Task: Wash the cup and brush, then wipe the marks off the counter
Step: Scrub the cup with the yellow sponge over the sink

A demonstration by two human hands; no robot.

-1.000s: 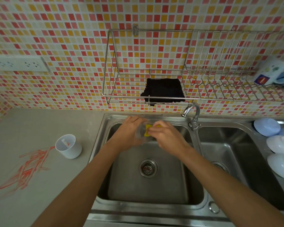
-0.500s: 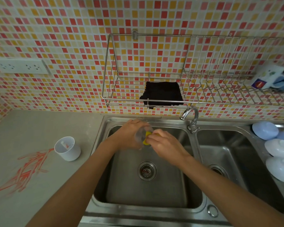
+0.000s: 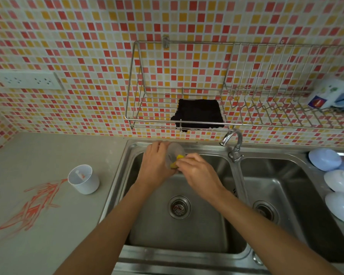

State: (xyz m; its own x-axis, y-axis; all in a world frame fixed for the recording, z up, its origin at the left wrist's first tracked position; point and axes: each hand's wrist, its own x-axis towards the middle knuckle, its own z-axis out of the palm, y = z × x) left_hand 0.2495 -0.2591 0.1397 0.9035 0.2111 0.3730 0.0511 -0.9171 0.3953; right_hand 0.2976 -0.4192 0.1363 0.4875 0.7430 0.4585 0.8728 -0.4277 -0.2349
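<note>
Above the left basin of the steel sink [image 3: 234,249], my left hand [image 3: 157,167] curls its grip around a clear cup [image 3: 174,153], tilted toward my right hand [image 3: 197,173]. That hand pinches a yellow sponge [image 3: 176,162] against the cup's mouth. On the tabletop [image 3: 48,245], well apart to the left, a white cup [image 3: 83,179] stands beside orange marks [image 3: 34,207]. A black cloth [image 3: 199,114] lies in the wall rack [image 3: 266,108].

Cup [image 3: 83,179] on counter [image 3: 48,155], left of sink [image 3: 179,225].
</note>
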